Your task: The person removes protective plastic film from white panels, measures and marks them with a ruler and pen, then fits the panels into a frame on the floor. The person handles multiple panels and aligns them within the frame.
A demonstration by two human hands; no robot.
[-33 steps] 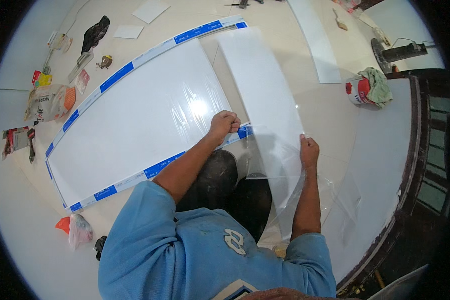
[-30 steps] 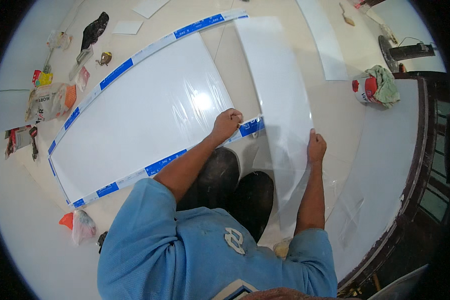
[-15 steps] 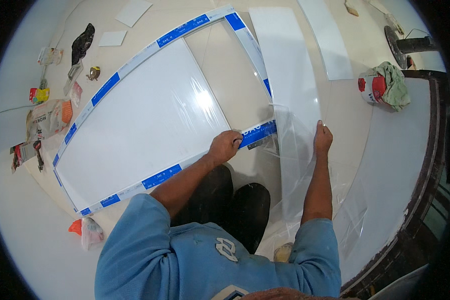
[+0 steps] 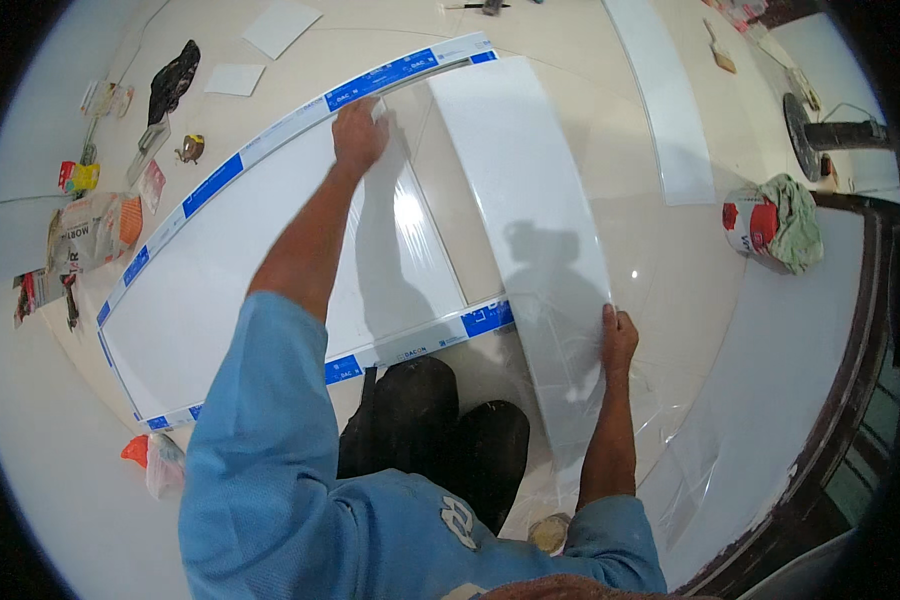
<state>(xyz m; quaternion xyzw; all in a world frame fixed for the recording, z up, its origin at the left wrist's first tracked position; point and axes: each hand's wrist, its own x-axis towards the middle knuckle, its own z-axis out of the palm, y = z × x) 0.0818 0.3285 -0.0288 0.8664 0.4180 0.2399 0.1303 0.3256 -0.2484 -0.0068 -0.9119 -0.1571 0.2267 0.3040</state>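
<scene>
A long frame (image 4: 250, 150) with white and blue protective tape lies on the floor, a glossy white panel (image 4: 250, 270) fitted inside its left part. My left hand (image 4: 360, 138) is closed at the far rail, by the panel's upper right corner; its fingertips are partly hidden. Across the right end of the frame lies a second white panel (image 4: 510, 165), long and narrow, covering the end rail. My right hand (image 4: 619, 337) grips this narrow panel by its right edge, thumb on top. Clear plastic film (image 4: 660, 440) hangs loose beneath my right forearm.
Another white strip (image 4: 660, 110) lies farther right. A bucket (image 4: 745, 222) with a green cloth (image 4: 795, 225) stands by the right wall. At left are a tape measure (image 4: 191, 149), a black bag (image 4: 174, 80), a sack (image 4: 95, 235) and two small white offcuts (image 4: 282, 28).
My left hand has gone from the near rail to the far rail. The narrow panel has shifted left over the frame's end, my right hand still on its edge.
</scene>
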